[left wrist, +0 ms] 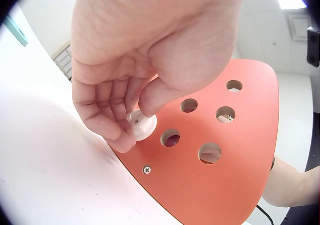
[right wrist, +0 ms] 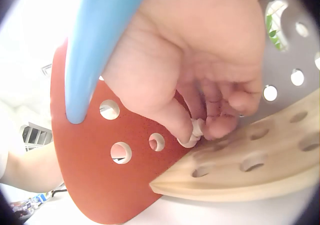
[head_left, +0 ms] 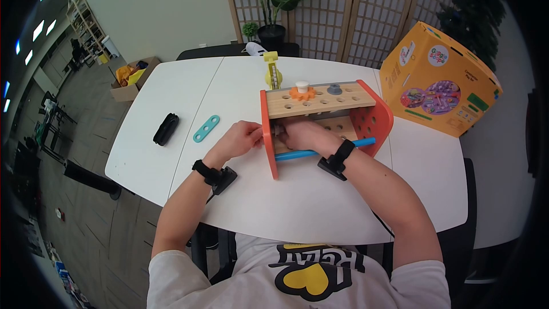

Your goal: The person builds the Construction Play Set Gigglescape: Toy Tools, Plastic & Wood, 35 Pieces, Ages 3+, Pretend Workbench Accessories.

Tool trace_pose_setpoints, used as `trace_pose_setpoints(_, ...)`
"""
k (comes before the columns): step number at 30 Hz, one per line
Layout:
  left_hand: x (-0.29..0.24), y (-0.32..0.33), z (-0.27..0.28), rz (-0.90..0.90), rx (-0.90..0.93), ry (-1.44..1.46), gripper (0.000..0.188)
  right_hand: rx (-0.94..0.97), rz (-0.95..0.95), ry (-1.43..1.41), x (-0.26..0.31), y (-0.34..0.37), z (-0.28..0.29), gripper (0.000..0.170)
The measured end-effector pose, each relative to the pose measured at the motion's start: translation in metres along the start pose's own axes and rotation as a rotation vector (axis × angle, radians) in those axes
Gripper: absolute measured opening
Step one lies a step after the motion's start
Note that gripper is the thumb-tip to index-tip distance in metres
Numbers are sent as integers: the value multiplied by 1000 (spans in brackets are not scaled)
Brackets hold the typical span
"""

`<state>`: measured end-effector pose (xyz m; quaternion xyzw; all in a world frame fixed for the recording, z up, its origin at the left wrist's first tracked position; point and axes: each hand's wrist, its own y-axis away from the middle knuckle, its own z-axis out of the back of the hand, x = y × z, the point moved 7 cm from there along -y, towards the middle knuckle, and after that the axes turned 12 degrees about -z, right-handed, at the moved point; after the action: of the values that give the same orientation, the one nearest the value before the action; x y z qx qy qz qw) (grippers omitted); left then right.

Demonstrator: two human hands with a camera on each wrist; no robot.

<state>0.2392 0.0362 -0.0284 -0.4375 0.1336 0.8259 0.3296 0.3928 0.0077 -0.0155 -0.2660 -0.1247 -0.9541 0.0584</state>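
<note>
A wooden toy workbench [head_left: 320,106] with red side panels stands before me, a blue bar [head_left: 297,154] across its front. My left hand [head_left: 240,137] is at the outside of its left panel [left wrist: 200,180]. There, thumb and fingers pinch the round head of a white plastic bolt [left wrist: 145,128] set against the panel. Inside the bench, under the top board, my right hand [head_left: 306,135] reaches to that panel's inner face. Its thumb and fingertips pinch a small pale piece [right wrist: 198,128] beside the panel; I cannot tell whether it is a nut or the bolt's end.
On the top board sit an orange gear [head_left: 301,95] under a white bolt, and a grey nut [head_left: 334,88]. A yellow toy tool [head_left: 273,74] lies behind. To the left are a teal strip [head_left: 206,129] and a black case [head_left: 166,129]; an orange box [head_left: 437,80] stands right.
</note>
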Motion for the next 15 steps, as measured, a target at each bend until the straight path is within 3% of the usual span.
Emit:
trace_pose_setpoints(7,1,-2,0,-22,10,-2,34,15,-162,-33,6,12,12,30)
trace_pose_setpoints(10,-3,0,0,-10,-2,-6,34,-96,-35,5,2,7,9,29)
trace_pose_setpoints(15,-2,0,0,-15,-6,-5,34,-43,-37,15,-10,-9,-6,28)
